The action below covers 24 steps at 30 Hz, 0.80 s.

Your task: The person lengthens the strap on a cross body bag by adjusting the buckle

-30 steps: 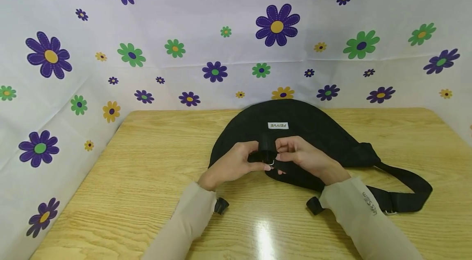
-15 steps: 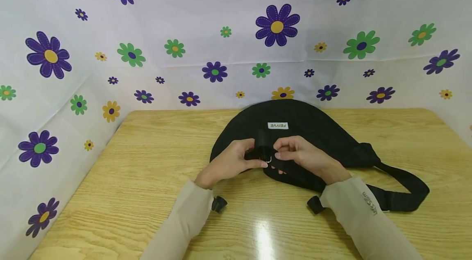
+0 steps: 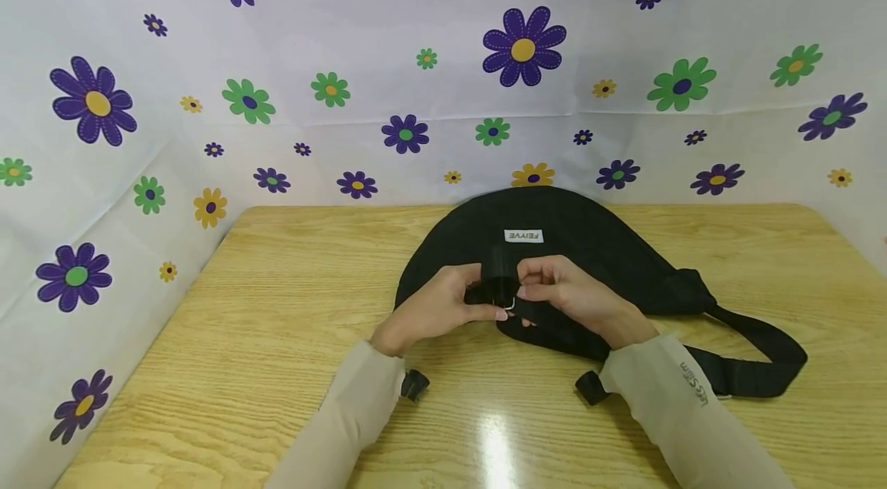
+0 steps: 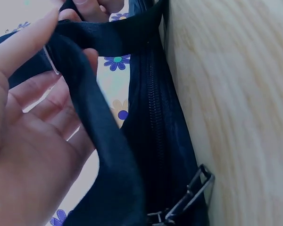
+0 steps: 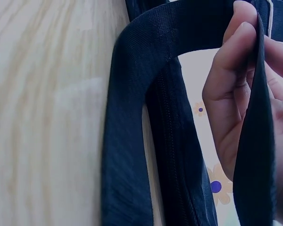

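A black sling bag point(image 3: 457, 231) with a white label lies on the table. My left hand point(image 3: 431, 308) pinches its black webbing strap point(image 3: 497, 266) beside a thin metal buckle point(image 3: 513, 305), with the thumb on top. Close by on the right, my right hand point(image 3: 578, 298) pinches the strap between thumb and fingertips. In the left wrist view the strap point(image 4: 104, 141) crosses the palm and the metal edge of the buckle point(image 4: 52, 60) shows. The right wrist view has one strap layer point(image 5: 254, 141) hanging from the pinched fingers. How the strap threads through the buckle is partly hidden.
At the right, the rest of the strap point(image 3: 772, 377) loops over the wooden table point(image 3: 291, 281). A zipper pull point(image 4: 191, 193) hangs at the bag's edge. Small black wrist pieces point(image 3: 414, 385) show beside the sleeves. A flowered cloth point(image 3: 416, 27) stands behind the table.
My left hand and the buckle shift slightly left, then back right toward the right hand. The strap loop at the right has drawn in a little to the left. The bag body stays put.
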Motion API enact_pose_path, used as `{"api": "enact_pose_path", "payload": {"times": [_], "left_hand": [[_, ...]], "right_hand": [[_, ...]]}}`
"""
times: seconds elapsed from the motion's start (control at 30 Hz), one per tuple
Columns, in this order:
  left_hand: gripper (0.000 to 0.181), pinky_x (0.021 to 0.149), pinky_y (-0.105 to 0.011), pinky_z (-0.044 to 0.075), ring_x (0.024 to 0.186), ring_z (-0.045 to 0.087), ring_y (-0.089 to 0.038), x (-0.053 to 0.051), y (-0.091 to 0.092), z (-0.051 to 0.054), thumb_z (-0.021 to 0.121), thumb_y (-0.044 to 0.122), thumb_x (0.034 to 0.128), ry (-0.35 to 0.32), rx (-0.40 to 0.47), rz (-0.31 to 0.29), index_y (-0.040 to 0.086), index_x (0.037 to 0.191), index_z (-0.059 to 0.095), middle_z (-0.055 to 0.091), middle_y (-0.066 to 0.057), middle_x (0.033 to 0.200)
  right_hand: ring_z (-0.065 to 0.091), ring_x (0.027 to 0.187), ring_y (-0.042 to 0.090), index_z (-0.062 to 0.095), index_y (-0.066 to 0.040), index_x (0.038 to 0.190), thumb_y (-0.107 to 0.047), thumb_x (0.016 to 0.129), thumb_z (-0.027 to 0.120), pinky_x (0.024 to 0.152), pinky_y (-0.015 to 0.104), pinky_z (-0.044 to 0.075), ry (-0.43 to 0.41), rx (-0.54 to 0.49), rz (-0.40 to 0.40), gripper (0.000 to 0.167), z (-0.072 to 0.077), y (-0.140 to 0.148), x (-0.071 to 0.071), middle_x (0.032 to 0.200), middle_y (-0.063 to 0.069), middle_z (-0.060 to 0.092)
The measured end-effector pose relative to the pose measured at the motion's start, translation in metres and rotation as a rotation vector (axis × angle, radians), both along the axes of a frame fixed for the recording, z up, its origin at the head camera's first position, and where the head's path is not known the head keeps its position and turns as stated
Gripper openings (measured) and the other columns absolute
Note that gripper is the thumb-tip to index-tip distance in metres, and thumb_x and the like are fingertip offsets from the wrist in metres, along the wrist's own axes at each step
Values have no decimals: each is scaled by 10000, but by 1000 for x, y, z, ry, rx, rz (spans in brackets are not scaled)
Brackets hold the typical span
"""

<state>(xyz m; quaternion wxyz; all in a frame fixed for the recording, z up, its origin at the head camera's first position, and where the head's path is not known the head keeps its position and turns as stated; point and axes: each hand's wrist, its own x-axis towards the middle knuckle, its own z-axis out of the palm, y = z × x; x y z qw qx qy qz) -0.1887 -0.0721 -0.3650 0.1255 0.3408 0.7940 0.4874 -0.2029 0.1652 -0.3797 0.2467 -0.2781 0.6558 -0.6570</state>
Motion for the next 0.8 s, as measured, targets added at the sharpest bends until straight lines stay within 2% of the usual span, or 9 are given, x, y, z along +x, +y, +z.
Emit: {"api": "enact_pose_path", "payload": {"times": [0.17,0.3,0.43,0.53,0.67,0.8], "left_hand": [[341,845,-246,497,975,642,-84,0,-2,-1,787,24,883,-10,-17,-4,-2,1199,661,717,-71,1118],[333,857,-256,502,991,660,-107,-1,-3,-2,790,27,881,30,-29,17,-2,1193,677,727,-78,1104],[244,725,-228,463,812,616,-103,-3,-4,0,810,86,878,100,-69,92,9,1093,724,736,-57,1037],[223,650,-231,405,733,542,-114,-4,-5,1,812,108,879,116,-84,114,10,1063,733,733,-51,1020],[271,759,-259,466,903,619,-128,-4,-5,1,802,106,890,132,-67,98,17,1130,715,731,-64,1077],[279,836,-315,503,1008,655,-180,-3,-5,1,808,117,885,157,-85,126,24,1128,706,729,-79,1077]], "right_hand": [[651,688,148,666,-85,987,69,1006,478,699,301,559,-5,-37,9,244,0,2,1,867,38,722],[650,691,152,673,-79,1004,61,1009,481,705,310,558,4,-41,10,238,1,2,0,885,44,730],[662,729,180,619,-15,1089,66,997,509,709,326,569,-4,-12,-34,165,3,1,0,934,64,727],[664,795,209,533,66,1223,72,974,560,717,350,575,-11,5,-59,251,6,-1,2,1009,90,714],[646,773,213,423,146,1327,60,937,640,710,344,570,14,27,-69,454,10,-5,5,1050,119,696],[619,671,190,406,173,1310,63,920,668,654,310,552,69,40,-92,483,10,-12,8,999,127,699]]}}
